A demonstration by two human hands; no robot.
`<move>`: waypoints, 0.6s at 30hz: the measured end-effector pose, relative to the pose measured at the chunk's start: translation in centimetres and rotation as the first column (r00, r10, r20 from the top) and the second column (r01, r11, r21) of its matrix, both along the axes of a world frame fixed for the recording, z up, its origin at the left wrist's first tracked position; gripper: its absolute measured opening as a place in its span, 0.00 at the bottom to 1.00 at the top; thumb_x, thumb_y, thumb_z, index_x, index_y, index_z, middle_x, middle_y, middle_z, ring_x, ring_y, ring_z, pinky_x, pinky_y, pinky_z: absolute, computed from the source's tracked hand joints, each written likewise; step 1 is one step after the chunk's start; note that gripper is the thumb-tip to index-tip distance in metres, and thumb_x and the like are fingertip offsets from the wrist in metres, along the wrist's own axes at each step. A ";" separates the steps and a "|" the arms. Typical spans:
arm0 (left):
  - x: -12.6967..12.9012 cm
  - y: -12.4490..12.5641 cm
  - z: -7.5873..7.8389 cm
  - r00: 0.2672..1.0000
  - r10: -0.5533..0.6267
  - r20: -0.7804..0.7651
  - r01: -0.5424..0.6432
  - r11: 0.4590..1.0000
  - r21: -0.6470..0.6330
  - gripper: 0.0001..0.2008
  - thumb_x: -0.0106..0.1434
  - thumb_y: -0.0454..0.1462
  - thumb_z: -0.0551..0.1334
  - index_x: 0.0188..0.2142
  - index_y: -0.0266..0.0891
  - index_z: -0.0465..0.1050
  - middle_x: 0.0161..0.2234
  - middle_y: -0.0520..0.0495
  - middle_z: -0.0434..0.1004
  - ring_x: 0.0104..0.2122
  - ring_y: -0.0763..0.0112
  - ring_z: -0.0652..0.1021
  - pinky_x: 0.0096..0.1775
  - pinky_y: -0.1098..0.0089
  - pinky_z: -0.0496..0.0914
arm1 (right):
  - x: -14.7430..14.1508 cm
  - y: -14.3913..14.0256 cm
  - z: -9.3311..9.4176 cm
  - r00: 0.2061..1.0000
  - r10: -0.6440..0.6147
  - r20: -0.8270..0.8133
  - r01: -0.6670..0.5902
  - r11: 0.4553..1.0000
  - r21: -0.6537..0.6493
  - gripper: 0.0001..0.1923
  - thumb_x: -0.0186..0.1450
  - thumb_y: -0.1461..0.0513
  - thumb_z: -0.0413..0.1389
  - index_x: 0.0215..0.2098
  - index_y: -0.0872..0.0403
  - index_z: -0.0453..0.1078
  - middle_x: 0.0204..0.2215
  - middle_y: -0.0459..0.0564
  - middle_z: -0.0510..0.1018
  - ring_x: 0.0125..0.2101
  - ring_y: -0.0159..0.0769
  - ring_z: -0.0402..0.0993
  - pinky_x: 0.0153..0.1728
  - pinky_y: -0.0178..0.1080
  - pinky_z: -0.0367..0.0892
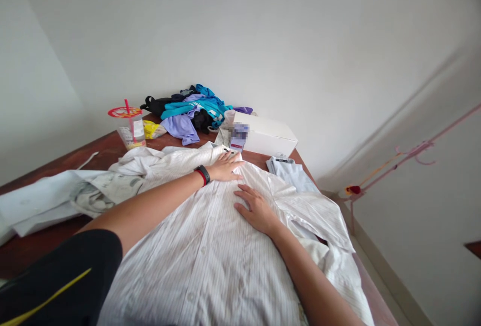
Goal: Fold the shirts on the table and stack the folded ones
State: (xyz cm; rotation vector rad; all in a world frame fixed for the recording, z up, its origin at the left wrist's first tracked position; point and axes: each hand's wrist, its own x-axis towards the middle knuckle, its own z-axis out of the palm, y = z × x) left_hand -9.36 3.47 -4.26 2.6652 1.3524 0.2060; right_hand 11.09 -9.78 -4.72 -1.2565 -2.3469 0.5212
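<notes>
A white, finely striped button-up shirt (225, 246) lies spread front side up, its collar at the far end and its button line running toward me. My left hand (224, 166) rests flat on the shirt just below the collar, fingers stretched out; a dark and red wristband (203, 175) circles that wrist. Close by to the right, my right hand (255, 208) lies on the upper chest with its fingers spread. Neither hand grips anything. The shirt's right-hand sleeve (319, 215) extends toward the table's right edge.
A plastic cup (130, 133) with a red straw stands at the back left. Behind the shirt are a heap of clothes (199, 108) and a white box (266, 135). Folded pale clothing (291, 173) lies at right; a pinkish rod (413, 153) runs beside the wall.
</notes>
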 end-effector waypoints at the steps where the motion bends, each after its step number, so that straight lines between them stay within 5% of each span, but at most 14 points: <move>1: 0.0 0.0 -0.1 1.000 -0.001 0.009 0.001 1.000 0.015 0.38 0.70 0.60 0.56 0.73 0.47 0.57 0.77 0.41 0.36 0.74 0.37 0.42 0.69 0.40 0.42 | 0.0 0.0 0.1 1.000 -0.001 -0.005 0.001 1.000 -0.005 0.20 0.71 0.57 0.57 0.60 0.50 0.74 0.67 0.56 0.70 0.67 0.47 0.65 0.68 0.54 0.58; 6: 0.1 -1.0 0.0 0.999 0.014 0.033 -0.018 0.992 0.122 0.34 0.72 0.56 0.57 0.72 0.46 0.60 0.76 0.39 0.40 0.74 0.38 0.44 0.69 0.40 0.43 | 0.0 0.0 0.5 0.999 0.010 -0.043 -0.011 1.000 -0.021 0.19 0.72 0.57 0.55 0.58 0.54 0.75 0.64 0.58 0.72 0.65 0.45 0.68 0.67 0.51 0.60; 11: 1.0 -5.4 1.6 0.982 0.189 -0.027 -0.177 0.953 0.245 0.33 0.65 0.44 0.67 0.68 0.40 0.67 0.74 0.32 0.49 0.72 0.32 0.49 0.67 0.38 0.48 | 0.0 0.2 0.3 0.999 0.021 -0.041 -0.021 1.000 -0.010 0.19 0.72 0.57 0.56 0.58 0.53 0.75 0.63 0.58 0.73 0.64 0.44 0.69 0.67 0.50 0.61; 14: 1.2 -8.9 2.0 0.982 0.184 -0.045 -0.170 0.962 0.216 0.30 0.67 0.45 0.64 0.65 0.36 0.69 0.72 0.28 0.55 0.70 0.33 0.57 0.65 0.39 0.55 | 0.1 0.2 0.2 0.999 0.032 -0.036 -0.032 0.999 -0.003 0.18 0.72 0.58 0.55 0.57 0.52 0.76 0.63 0.57 0.74 0.63 0.44 0.70 0.66 0.49 0.62; 18: 0.1 -11.8 0.7 0.982 0.189 -0.028 -0.186 0.979 0.083 0.29 0.69 0.49 0.60 0.64 0.36 0.71 0.69 0.25 0.60 0.63 0.32 0.69 0.58 0.41 0.66 | 0.1 0.0 0.4 0.999 0.027 -0.046 -0.027 1.000 0.000 0.18 0.72 0.55 0.56 0.56 0.51 0.76 0.63 0.57 0.74 0.63 0.44 0.70 0.66 0.49 0.63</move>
